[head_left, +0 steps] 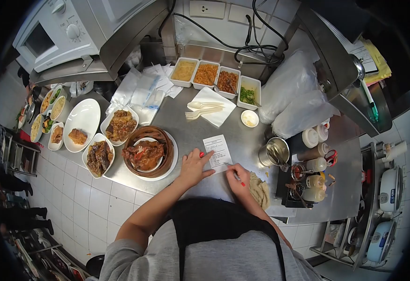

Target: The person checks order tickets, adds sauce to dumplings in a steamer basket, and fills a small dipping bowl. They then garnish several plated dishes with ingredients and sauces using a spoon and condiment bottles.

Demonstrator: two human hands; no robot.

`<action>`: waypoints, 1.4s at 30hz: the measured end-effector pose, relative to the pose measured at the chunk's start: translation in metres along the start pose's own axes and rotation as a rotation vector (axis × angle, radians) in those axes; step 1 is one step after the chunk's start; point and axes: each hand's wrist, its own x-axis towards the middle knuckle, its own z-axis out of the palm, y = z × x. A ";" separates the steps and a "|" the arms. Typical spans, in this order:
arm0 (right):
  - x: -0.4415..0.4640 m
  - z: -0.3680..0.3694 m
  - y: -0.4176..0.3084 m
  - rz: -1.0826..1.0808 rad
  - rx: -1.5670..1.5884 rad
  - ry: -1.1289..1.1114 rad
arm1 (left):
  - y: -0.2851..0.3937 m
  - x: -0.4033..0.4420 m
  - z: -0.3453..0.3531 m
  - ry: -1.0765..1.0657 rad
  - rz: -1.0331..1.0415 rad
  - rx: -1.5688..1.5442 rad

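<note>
A printed paper receipt (218,151) lies on the steel counter in front of me. My left hand (195,167) rests at its left edge, fingers spread, index fingertip on the paper. A small red piece shows by those fingers; I cannot tell what it is. My right hand (238,179) is closed around a pen with a red end (243,184), its tip at the receipt's lower part. Left of my hands, a bamboo steamer (169,164) holds a bowl of dark glazed meat (142,156). Beside my right hand lies a tan cloth (259,191).
White tubs of toppings (206,74) line the back. Napkins with plastic forks (213,108) lie before them. At right are a metal pot (274,152), squeeze bottles (316,164) and plastic bags (289,89). Filled dishes and an oval plate (84,114) stand left, below a microwave (57,35).
</note>
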 end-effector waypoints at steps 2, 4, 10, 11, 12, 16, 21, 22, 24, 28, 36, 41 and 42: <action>0.001 -0.007 -0.002 0.085 -0.019 0.009 | 0.000 -0.001 -0.002 -0.020 -0.007 0.002; -0.002 -0.004 0.015 0.168 0.160 0.010 | 0.002 0.000 -0.006 -0.058 -0.019 0.007; 0.016 -0.022 -0.031 0.393 0.942 -0.208 | 0.002 0.001 -0.032 -0.097 0.052 -0.505; 0.017 -0.025 -0.038 0.426 1.096 -0.267 | 0.003 0.000 -0.034 -0.102 0.079 -0.517; 0.018 -0.027 -0.043 0.426 1.080 -0.272 | 0.003 -0.001 -0.037 -0.107 0.105 -0.531; 0.022 -0.026 -0.048 0.416 1.013 -0.327 | 0.006 -0.003 -0.041 -0.098 0.176 -0.436; 0.021 -0.026 -0.054 0.426 0.830 -0.351 | 0.012 -0.007 -0.039 -0.047 0.303 -0.372; 0.020 -0.026 -0.054 0.415 0.757 -0.358 | 0.009 -0.008 -0.032 -0.059 0.323 -0.358; 0.020 -0.026 -0.060 0.383 0.661 -0.412 | 0.009 -0.006 -0.028 -0.067 0.403 -0.324; 0.018 -0.030 -0.084 0.279 0.590 -0.457 | 0.017 -0.008 -0.027 -0.105 0.293 -0.329; 0.017 -0.035 -0.083 0.336 0.682 -0.397 | 0.014 -0.006 -0.034 -0.071 0.272 -0.363; 0.016 -0.026 -0.083 0.312 0.628 -0.429 | 0.024 -0.007 -0.038 -0.042 0.306 -0.343; 0.016 -0.028 -0.086 0.312 0.636 -0.422 | 0.023 -0.006 -0.037 -0.042 0.312 -0.355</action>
